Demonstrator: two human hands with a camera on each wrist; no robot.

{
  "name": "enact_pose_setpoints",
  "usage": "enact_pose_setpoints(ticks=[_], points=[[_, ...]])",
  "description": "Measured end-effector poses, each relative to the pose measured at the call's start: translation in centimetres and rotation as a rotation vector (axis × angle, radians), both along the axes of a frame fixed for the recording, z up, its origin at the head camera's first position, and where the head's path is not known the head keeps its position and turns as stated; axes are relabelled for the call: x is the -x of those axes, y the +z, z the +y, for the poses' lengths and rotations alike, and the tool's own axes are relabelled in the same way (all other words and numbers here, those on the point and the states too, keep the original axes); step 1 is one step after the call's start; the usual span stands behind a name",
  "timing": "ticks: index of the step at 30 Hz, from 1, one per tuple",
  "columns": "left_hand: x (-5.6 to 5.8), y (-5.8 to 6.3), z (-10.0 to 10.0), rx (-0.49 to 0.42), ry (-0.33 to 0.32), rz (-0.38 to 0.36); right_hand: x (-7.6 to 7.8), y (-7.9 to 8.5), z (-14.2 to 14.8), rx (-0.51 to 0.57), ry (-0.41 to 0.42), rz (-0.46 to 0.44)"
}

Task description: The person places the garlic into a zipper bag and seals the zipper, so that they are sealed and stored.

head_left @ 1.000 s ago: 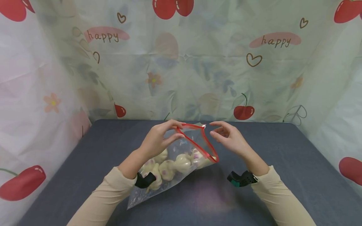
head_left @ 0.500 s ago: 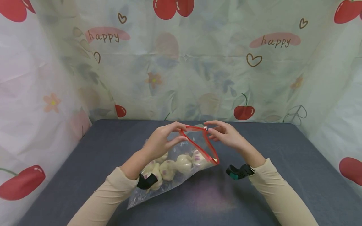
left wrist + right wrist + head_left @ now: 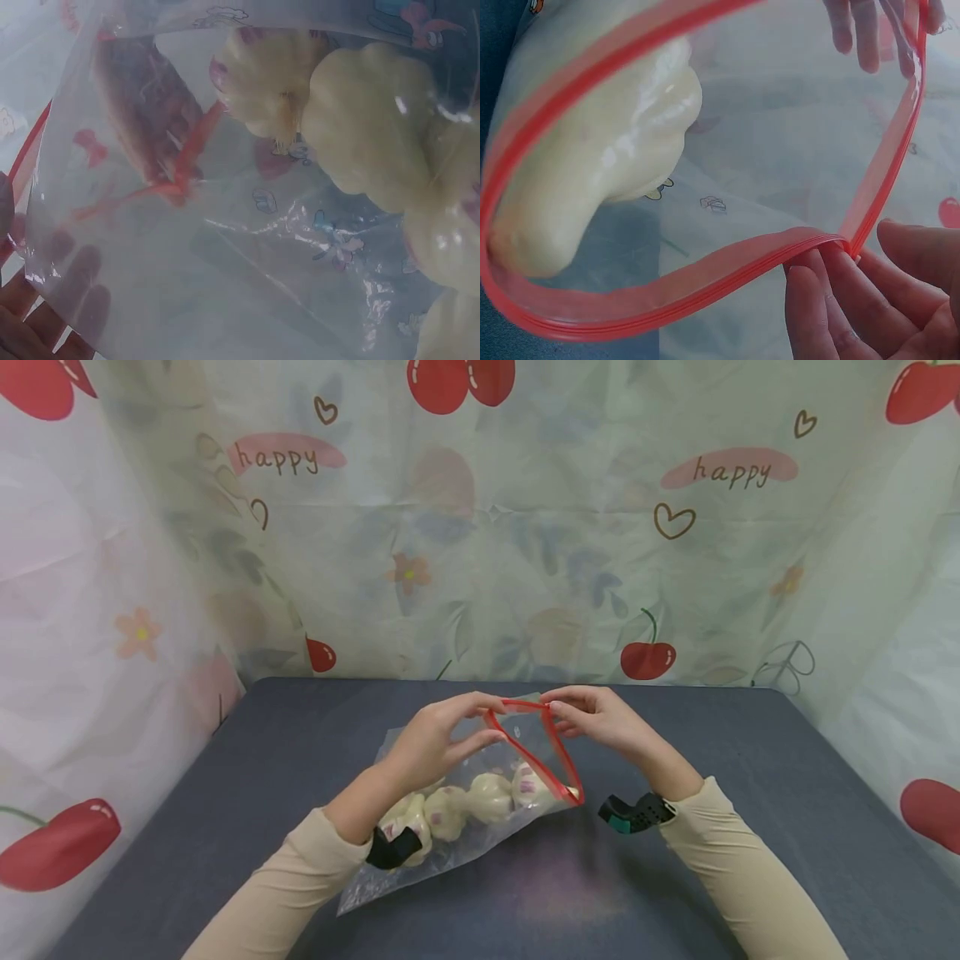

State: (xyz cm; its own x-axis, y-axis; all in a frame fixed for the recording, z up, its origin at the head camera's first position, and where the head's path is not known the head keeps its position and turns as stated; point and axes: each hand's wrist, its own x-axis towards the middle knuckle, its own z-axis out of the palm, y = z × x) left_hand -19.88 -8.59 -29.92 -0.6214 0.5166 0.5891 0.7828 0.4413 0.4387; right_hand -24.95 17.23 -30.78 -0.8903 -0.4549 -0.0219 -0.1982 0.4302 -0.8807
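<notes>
A clear zip bag (image 3: 465,860) with a red zip rim (image 3: 576,777) lies slanted on the table, its mouth held up and gaping. Several garlic bulbs (image 3: 490,797) sit inside, seen close through the plastic in the left wrist view. My left hand (image 3: 429,743) holds the left side of the mouth between thumb and fingers. At the far corner of the zip, my right hand (image 3: 596,717) pinches the rim; its fingers (image 3: 806,307) lie behind that corner in the right wrist view. The small white zip slider is mostly covered by this hand.
A dark table (image 3: 712,743) lies beneath the bag. Patterned cloth (image 3: 495,568) closes off the back and both sides. Black bands sit on both wrists, and a thin looped cord shape (image 3: 787,664) shows at the back right.
The right hand has moved left onto the zip corner and taken hold there. The left hand and the bag's mouth have shifted slightly right and nearer.
</notes>
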Motion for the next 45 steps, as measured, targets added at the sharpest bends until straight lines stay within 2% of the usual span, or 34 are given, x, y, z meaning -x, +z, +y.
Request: enact_pose_setpoints(ticks=[3,5,10,12,14,17,20,23,26,29,32,35,42,45], points=[[-0.2,-0.1,0.1,-0.02,-0.007,0.013,0.0,0.0,0.0,0.008,-0.007,-0.009],[-0.4,-0.1,0.3,-0.041,-0.004,0.049,0.1,0.0,0.1,0.014,-0.011,-0.013],[-1.4,0.3,1.0,-0.124,-0.009,0.223,0.1,-0.1,0.2,0.026,-0.011,-0.02],[-2.0,0.4,1.5,-0.148,-0.036,0.283,0.1,-0.2,0.3,0.03,-0.01,-0.026],[-2.6,0.3,2.1,-0.142,-0.083,0.307,0.2,-0.2,0.5,0.031,-0.01,-0.03],[-3.4,-0.1,3.2,-0.087,-0.146,0.297,0.2,-0.3,0.6,0.031,-0.011,-0.035],[-4.3,-0.6,4.3,-0.025,-0.181,0.215,0.3,-0.4,0.7,0.024,-0.012,-0.033],[-4.9,-1.0,5.2,0.076,-0.161,0.106,0.3,-0.5,0.8,0.019,-0.015,-0.036],[-5.4,-1.3,6.0,0.243,-0.11,-0.016,0.4,-0.5,0.8,0.021,-0.024,-0.042],[-5.6,-1.6,6.4,0.388,-0.06,-0.097,0.4,-0.6,0.9,0.025,-0.024,-0.037],[-5.7,-1.7,6.7,0.432,-0.039,-0.148,0.5,-0.7,1.1,0.037,-0.04,-0.043],[-5.7,-1.9,6.6,0.412,-0.04,-0.124,0.6,-1.0,1.4,0.051,-0.079,-0.052],[-5.9,-2.8,5.7,0.309,-0.052,0.037,1.0,-1.6,2.5,0.037,-0.227,-0.087],[-5.9,-3.1,5.2,0.28,-0.053,0.047,1.2,-1.9,3.0,0.027,-0.273,-0.085]])
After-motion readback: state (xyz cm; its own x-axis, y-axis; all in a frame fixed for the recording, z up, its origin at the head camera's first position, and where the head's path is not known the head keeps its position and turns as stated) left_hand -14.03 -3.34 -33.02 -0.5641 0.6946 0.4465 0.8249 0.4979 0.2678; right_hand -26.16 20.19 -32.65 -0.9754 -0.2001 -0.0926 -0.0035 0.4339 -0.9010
